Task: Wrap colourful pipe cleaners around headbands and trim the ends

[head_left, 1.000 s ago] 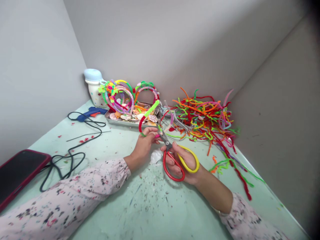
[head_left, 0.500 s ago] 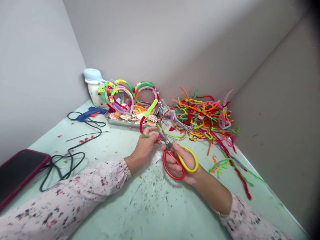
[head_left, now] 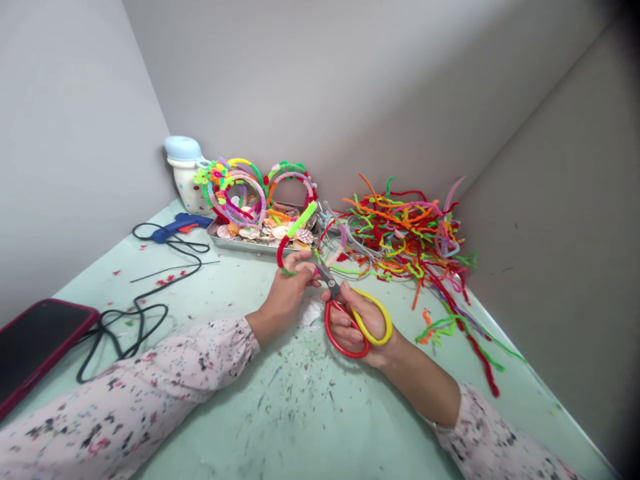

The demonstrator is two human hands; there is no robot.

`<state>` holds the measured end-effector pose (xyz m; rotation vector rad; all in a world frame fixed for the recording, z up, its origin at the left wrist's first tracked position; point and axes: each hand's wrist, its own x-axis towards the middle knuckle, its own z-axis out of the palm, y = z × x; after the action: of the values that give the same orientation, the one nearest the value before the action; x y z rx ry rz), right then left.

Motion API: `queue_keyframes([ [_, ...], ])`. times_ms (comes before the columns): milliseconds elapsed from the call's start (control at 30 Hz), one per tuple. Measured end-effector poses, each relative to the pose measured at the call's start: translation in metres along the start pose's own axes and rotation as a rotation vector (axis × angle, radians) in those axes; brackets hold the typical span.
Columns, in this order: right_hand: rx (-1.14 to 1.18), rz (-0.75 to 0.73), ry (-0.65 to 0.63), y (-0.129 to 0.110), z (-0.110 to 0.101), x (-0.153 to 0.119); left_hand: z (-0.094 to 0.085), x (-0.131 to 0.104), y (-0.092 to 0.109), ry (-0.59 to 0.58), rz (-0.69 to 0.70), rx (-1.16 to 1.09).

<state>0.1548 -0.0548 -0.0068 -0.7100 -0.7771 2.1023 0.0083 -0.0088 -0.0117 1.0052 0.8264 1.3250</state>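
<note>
My left hand is closed on a curved headband wrapped in fuzzy pipe cleaner. Bright green and red sections rise from its fingers, and a pale purple part curves down on the right. In my right hand is a pair of scissors with one red and one yellow handle loop. Its dark blades point up and left, meeting the headband's lower end at my left fingertips. The fingers hide exactly what lies between the blades.
Behind the hands stands a metal tray of seashells with finished hoops. A pile of pipe cleaners lies right. At left are a blue glue gun, its black cord, a phone and a white bottle. Walls enclose the table.
The scissors' handle loops have drawn slightly closer together. Both hands stay in nearly the same place, and the view has shifted a little.
</note>
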Motion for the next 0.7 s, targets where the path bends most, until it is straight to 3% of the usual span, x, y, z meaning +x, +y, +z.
queue_keyframes([
  [700,0.050,0.031,0.052,0.0031,0.0071,-0.0012,0.0036,-0.0023,0.0049,-0.009,-0.018,0.071],
])
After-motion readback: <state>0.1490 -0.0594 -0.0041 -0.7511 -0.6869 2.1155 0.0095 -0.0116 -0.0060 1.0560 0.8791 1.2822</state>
